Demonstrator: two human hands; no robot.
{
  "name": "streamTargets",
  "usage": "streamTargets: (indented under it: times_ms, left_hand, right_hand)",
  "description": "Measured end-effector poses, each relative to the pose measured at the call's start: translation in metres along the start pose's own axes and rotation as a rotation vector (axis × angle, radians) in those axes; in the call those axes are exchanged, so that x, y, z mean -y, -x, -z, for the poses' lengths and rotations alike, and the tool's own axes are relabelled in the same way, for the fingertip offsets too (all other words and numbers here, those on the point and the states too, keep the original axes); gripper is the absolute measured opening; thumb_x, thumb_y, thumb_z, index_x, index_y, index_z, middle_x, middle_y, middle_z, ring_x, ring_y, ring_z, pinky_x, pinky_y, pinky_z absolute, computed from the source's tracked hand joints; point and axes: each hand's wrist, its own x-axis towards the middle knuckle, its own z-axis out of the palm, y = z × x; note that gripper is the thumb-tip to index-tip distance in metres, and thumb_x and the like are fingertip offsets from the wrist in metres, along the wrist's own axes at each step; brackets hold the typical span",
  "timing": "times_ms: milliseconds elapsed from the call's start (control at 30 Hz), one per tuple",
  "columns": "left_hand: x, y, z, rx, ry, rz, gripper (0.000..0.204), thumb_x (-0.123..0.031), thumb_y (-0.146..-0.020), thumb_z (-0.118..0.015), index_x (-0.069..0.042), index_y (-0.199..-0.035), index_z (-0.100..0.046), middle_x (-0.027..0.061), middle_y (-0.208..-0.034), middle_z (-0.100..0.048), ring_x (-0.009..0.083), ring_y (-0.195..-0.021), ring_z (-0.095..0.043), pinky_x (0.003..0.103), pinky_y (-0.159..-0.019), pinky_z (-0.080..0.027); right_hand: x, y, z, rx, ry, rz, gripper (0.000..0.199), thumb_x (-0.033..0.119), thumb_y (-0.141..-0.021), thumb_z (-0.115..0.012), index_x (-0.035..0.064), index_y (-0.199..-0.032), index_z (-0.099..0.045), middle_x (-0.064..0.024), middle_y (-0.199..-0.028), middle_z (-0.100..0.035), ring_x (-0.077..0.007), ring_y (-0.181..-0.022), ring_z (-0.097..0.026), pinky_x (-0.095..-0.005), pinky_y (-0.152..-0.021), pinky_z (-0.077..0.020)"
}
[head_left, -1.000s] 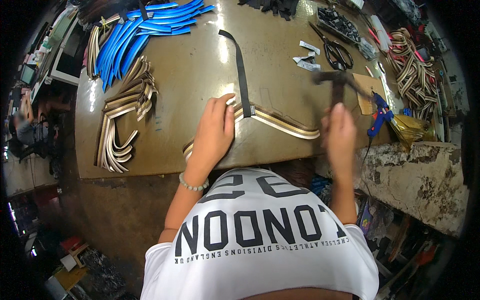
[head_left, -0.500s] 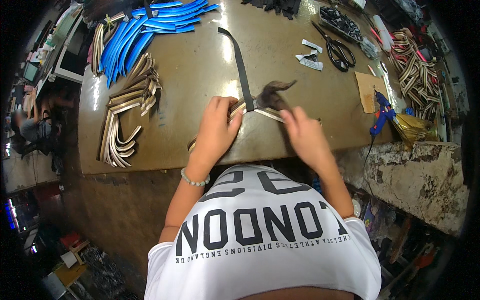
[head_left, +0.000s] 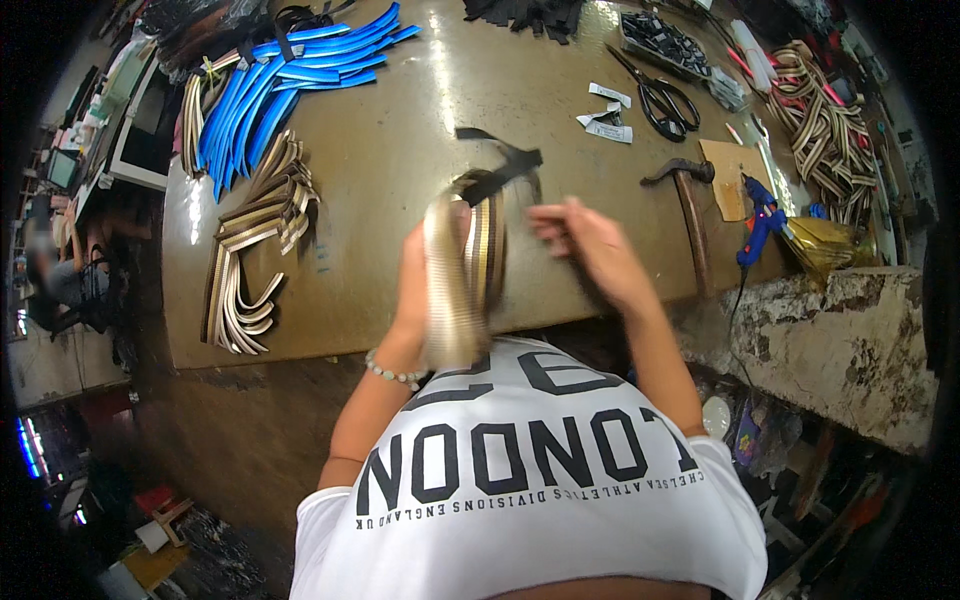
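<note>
I see my left hand (head_left: 425,275) raised above the near edge of the brown table (head_left: 400,150), its fingers clamped around a curved gold-and-brown striped strap piece (head_left: 468,270) that stands on end in front of my chest, blurred along its lower part. A narrow black strap (head_left: 500,165) runs from the top of that piece and bends over it towards the table centre. My right hand (head_left: 590,250) hangs just beside the striped piece on its right, fingers spread apart and holding nothing; its edges are blurred. Near that hand, a wooden-handled hammer with a dark head (head_left: 688,210) lies on the table, and a blue glue gun (head_left: 757,215) sits further right at the table's edge. Black scissors (head_left: 662,100) lie beyond the hammer. On the left of the table lies a stack of gold-striped curved strap pieces (head_left: 250,250), and behind it a fan of bright blue curved strap pieces (head_left: 280,85)
</note>
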Motion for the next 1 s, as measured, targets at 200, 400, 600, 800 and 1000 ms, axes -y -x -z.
streamTargets:
  times_ms: [200,400,600,800,1000]
  left_hand:
    - [0.000,0.012,-0.009,0.168,-0.543,0.015,0.021,-0.017,-0.100,-0.057,0.002,-0.105,-0.065,0.0083,-0.094,-0.067,0.0168,-0.080,-0.066,0.028,-0.073,-0.054]
    - [-0.032,0.000,-0.001,0.085,-1.227,-0.755,0.017,-0.015,-0.090,-0.066,-0.001,-0.096,-0.072,0.0161,-0.085,-0.069,0.0319,-0.074,-0.065,0.040,-0.067,-0.051]
    - [-0.023,-0.004,-0.010,0.164,-0.970,-0.276,0.024,-0.022,-0.091,-0.065,0.001,-0.095,-0.071,0.0210,-0.077,-0.067,0.0351,-0.070,-0.065,0.040,-0.068,-0.050]
    - [-0.011,-0.020,-0.017,-0.035,-1.407,-0.507,0.018,-0.017,-0.089,-0.063,-0.002,-0.097,-0.066,0.0173,-0.092,-0.063,0.0360,-0.086,-0.061,0.046,-0.075,-0.048]
    - [0.001,-0.029,-0.013,0.018,-1.345,-0.679,0.029,-0.001,-0.080,-0.066,0.000,-0.107,-0.058,0.0172,-0.093,-0.059,0.0383,-0.086,-0.058,0.044,-0.074,-0.048]
  right_hand:
    - [0.001,-0.059,-0.032,0.221,0.120,-0.089,0.026,0.027,-0.097,-0.063,0.0016,-0.096,-0.066,0.0008,-0.076,-0.060,-0.0072,-0.067,-0.055,-0.0230,-0.065,-0.0461]
    - [0.011,-0.056,-0.004,0.469,-0.053,-0.153,0.021,0.019,-0.090,-0.072,-0.0007,-0.095,-0.068,0.0004,-0.079,-0.064,-0.0062,-0.071,-0.059,-0.0203,-0.066,-0.0479]
    - [0.020,-0.088,0.003,0.476,-0.046,-0.364,0.028,0.024,-0.085,-0.078,0.0046,-0.100,-0.066,-0.0013,-0.099,-0.068,-0.0068,-0.088,-0.062,-0.0222,-0.078,-0.0494]
    - [0.048,-0.083,-0.013,0.257,0.294,0.397,0.041,0.010,-0.083,-0.070,0.0097,-0.123,-0.063,-0.0115,-0.141,-0.051,-0.0245,-0.126,-0.050,-0.0353,-0.103,-0.0417]
    - [0.020,-0.039,-0.030,0.078,0.548,0.247,0.046,0.000,-0.076,-0.066,0.0095,-0.121,-0.064,-0.0177,-0.127,-0.053,-0.0365,-0.105,-0.059,-0.0425,-0.092,-0.0490]
